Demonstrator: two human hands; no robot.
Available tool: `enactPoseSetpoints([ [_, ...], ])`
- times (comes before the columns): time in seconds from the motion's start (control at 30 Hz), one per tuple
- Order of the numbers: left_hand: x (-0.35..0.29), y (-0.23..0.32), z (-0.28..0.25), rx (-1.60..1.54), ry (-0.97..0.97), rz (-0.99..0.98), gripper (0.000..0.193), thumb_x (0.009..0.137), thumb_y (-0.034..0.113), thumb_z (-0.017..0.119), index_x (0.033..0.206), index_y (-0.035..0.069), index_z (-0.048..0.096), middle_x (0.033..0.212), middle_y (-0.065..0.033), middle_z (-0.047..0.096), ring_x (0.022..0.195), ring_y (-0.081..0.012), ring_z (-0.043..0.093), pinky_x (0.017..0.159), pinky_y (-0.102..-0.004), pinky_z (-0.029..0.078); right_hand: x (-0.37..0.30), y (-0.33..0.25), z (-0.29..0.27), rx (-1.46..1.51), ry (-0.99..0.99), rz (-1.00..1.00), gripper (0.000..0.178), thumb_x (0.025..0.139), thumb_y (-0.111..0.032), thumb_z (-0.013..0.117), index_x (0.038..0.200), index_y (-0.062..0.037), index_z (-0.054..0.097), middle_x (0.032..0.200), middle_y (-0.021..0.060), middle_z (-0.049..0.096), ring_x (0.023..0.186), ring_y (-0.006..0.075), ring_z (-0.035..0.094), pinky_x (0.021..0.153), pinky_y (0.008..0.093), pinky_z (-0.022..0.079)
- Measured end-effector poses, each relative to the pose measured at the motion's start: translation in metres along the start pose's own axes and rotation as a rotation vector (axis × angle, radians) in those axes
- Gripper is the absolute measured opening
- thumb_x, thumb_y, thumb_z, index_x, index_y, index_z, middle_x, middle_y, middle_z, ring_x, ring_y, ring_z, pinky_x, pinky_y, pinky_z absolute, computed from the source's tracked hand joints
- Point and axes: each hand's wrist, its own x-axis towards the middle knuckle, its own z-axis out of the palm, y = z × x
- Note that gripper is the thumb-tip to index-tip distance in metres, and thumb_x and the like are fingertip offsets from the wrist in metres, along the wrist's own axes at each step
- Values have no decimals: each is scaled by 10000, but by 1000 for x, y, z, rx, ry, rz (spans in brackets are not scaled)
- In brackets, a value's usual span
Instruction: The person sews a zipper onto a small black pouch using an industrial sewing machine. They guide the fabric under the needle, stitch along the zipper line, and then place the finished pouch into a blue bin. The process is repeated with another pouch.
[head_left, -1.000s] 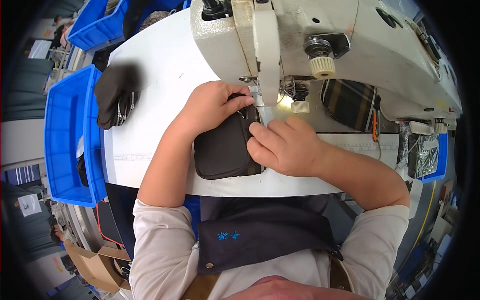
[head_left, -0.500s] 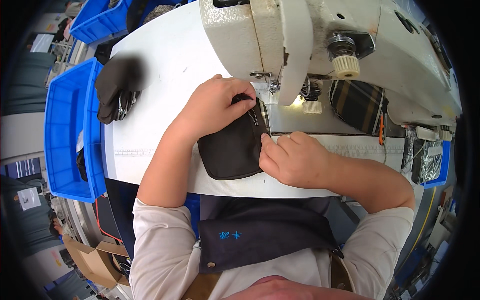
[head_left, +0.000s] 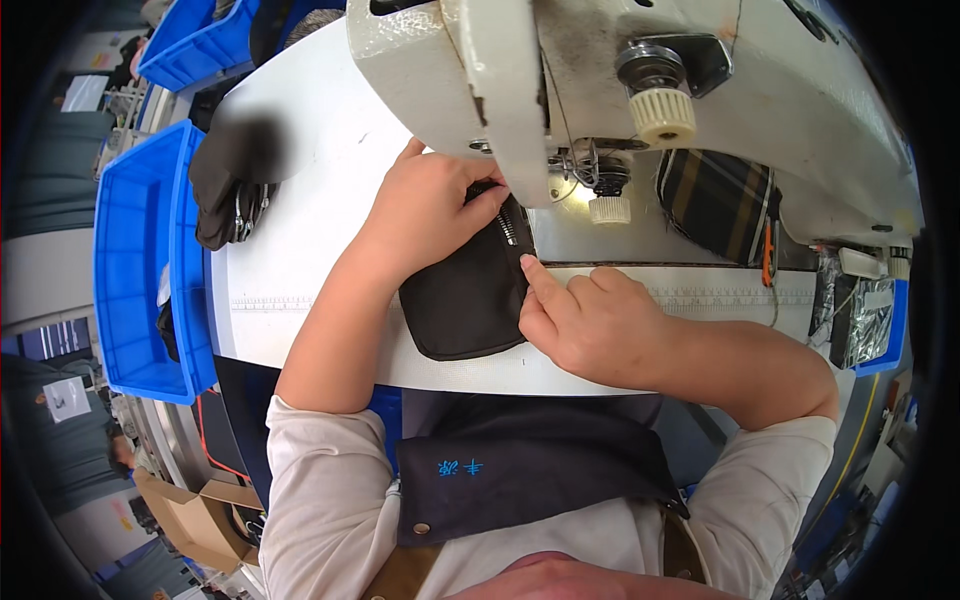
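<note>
A dark brown fabric pouch (head_left: 465,305) with rounded corners lies on the white sewing table, its top right part near the needle area of the machine. A metal zipper (head_left: 508,222) runs along its upper right part. My left hand (head_left: 432,210) is closed on the pouch's upper edge, thumb and fingers pinching beside the zipper. At the pouch's right edge, my right hand (head_left: 595,325) grips with thumb and index finger, the index tip pressed on the edge and the other fingers curled. The sewing machine head (head_left: 600,60) hides the needle and the pouch's top corner.
Further dark pouches with zippers (head_left: 232,195) lie at the table's left. A blue bin (head_left: 140,270) stands beyond that edge. Plaid fabric (head_left: 715,205) and orange-handled snips (head_left: 768,255) lie right of the machine. A ruler strip (head_left: 700,298) crosses the table.
The machine head appears further left and larger in the picture. The plaid strip along the pouch's right edge no longer shows. My right index finger is stretched further up that edge.
</note>
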Motion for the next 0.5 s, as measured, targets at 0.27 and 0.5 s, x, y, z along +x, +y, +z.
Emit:
enactPoseSetpoints([
  [0.27, 0, 0, -1, 9, 24, 14, 238, 895, 251, 798, 1038, 60, 797, 875, -152, 754, 794, -314, 722, 706, -380, 547, -1, 0, -1, 8, -9, -5, 158, 822, -165, 687, 903, -36, 646, 1094, 279, 760, 526, 138, 564, 495, 296, 425],
  [0.5, -1, -7, 4, -7, 41, 50, 203, 904, 218, 803, 1038, 67, 800, 862, -142, 752, 778, -312, 719, 694, -378, 542, -1, -1, 1, 5, -1, -3, 164, 822, -170, 686, 907, -34, 651, 1100, 275, 760, 538, 138, 574, 502, 295, 430],
])
